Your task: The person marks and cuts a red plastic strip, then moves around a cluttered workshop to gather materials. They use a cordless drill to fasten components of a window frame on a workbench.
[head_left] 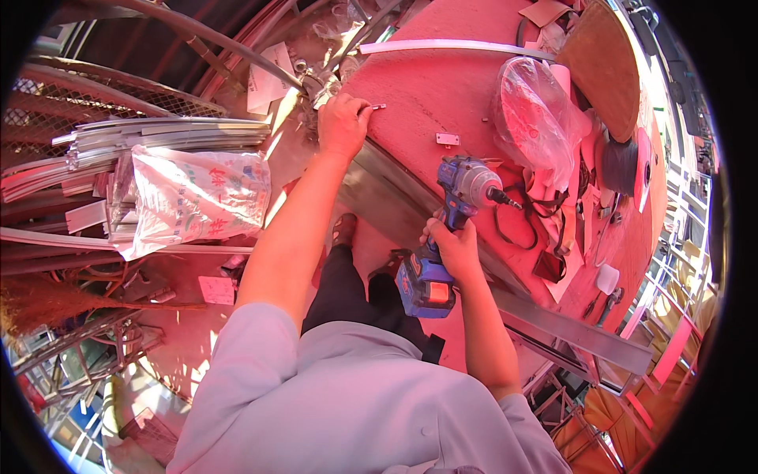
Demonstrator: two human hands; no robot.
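My right hand (pixel 452 246) is wrapped around the handle of a blue cordless drill (pixel 466 186). The drill's dark bit points to the right over the reddish tabletop, and its battery hangs below my fist. Stretched forward to the table's far left corner, my left hand (pixel 342 128) has its fingers closed. A small silvery metal piece (pixel 379 107) sticks out at its thumb and fingertips; the pinch itself is partly hidden. On the tabletop (pixel 418 95) between the two hands lies a small whitish metal block (pixel 448 140).
A clear plastic bag (pixel 537 110), straps (pixel 545 205) and a spool of dark cord (pixel 618 167) lie to the right on the table. A white strip (pixel 458 47) crosses its far side. Metal profiles (pixel 174 130) and a white printed sack (pixel 201 193) are stacked at left.
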